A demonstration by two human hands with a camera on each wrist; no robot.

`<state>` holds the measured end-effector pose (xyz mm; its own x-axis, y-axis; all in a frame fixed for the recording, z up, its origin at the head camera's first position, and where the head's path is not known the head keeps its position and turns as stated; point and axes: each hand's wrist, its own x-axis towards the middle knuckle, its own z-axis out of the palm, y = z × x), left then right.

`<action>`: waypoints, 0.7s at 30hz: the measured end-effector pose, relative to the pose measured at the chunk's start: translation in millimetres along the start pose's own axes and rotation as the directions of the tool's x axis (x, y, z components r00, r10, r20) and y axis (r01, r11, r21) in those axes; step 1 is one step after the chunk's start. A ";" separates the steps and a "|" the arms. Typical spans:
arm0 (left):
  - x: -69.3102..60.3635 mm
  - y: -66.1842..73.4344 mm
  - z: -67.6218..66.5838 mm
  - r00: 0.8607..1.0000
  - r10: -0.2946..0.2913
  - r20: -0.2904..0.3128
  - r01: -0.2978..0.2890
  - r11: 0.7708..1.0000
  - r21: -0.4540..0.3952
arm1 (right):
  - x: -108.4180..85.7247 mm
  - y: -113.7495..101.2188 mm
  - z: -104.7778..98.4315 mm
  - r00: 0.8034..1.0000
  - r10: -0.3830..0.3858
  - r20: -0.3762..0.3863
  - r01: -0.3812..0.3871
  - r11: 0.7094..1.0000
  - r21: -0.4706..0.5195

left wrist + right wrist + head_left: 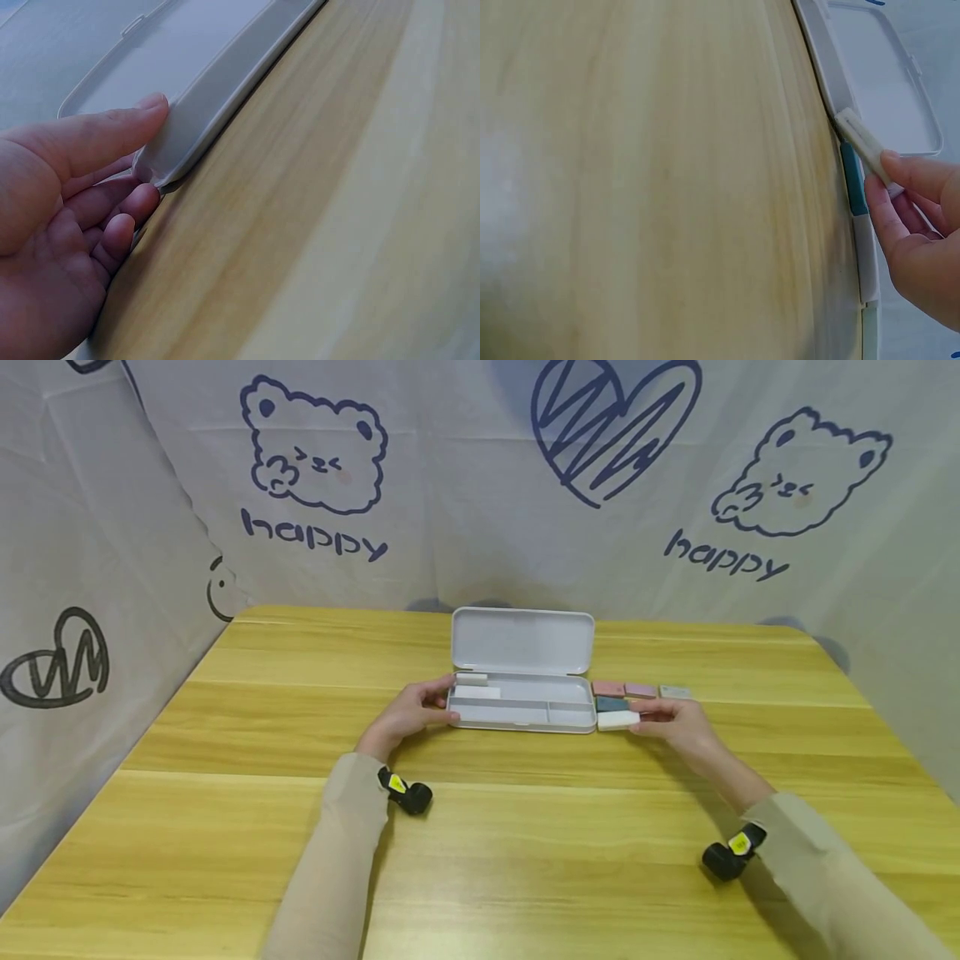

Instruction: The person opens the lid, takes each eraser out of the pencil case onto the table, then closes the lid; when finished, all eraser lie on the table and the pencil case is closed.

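A white pencil case (pixel 502 713) lies on the table with its lid (pixel 522 642) raised at the back. My left hand (pixel 405 717) grips the case's left end; in the left wrist view its thumb presses the side and the fingers curl at the lower corner. Two white erasers, one behind (pixel 471 679) and one in front (pixel 477 692), lie in the left of the rear compartment. My right hand (pixel 678 727) pinches another white eraser (pixel 618 721) between thumb and fingers, just right of the case. In the right wrist view this eraser (pixel 866 142) is tilted above a teal one (pixel 853 176).
Right of the case, a pink block (pixel 608 688), a mauve block (pixel 641 690) and a pale green block (pixel 675 692) form a row behind the teal one. A printed white cloth (pixel 465 527) hangs behind the wooden table (pixel 540 843). Each wrist wears a black camera.
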<state>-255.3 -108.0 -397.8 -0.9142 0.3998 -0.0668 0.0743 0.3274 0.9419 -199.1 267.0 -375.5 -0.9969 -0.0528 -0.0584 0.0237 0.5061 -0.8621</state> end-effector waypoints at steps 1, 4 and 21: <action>-0.1 0.0 -0.1 1.000 0.000 0.000 0.000 1.000 0.000 | 0.7 0.6 0.2 1.000 0.002 -0.003 -0.002 1.000 -0.008; -0.2 0.1 -0.4 1.000 -0.001 0.000 0.001 1.000 0.002 | 2.4 2.7 0.4 1.000 0.010 -0.002 -0.010 1.000 -0.012; -0.7 0.3 -0.1 1.000 -0.005 -0.003 0.005 1.000 -0.007 | 6.1 4.6 1.8 0.998 -0.060 -0.035 0.052 0.978 -0.204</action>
<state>-254.7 -108.3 -397.5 -0.9159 0.3953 -0.0702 0.0671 0.3233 0.9439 -205.0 267.4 -380.8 -0.9985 -0.0532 0.0115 -0.0441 0.6676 -0.7432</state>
